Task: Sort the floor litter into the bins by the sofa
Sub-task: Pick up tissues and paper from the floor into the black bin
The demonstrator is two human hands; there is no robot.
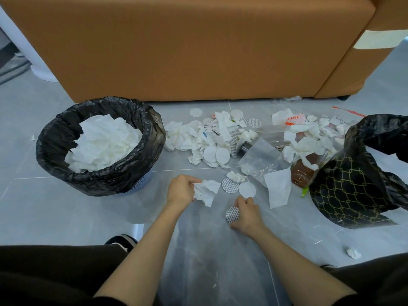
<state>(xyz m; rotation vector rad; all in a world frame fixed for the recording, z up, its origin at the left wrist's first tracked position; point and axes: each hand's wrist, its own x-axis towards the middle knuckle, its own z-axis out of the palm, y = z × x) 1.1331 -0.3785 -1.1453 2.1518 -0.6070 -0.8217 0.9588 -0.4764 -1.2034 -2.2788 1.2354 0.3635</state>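
White tissues (103,142) half filled the left bin (101,178), but much litter (220,138) lay on the floor (298,237).
The left hand (181,189) had a crumpled tissue (207,191) in its grip; the right hand (248,215) pinched a round seal (232,215).

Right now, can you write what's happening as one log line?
left hand: holds crumpled tissue | right hand: grips patterned disc | tissue bin: tissues inside | litter pile: unsorted

L hand (181,189) & R hand (248,215) bare, forearms (136,250) bare up to black sleeves (106,301) at near edge. Dark trousers (55,263) over both knees, near L & near R. Black shoe (121,240) w/ white stripes beside L knee.
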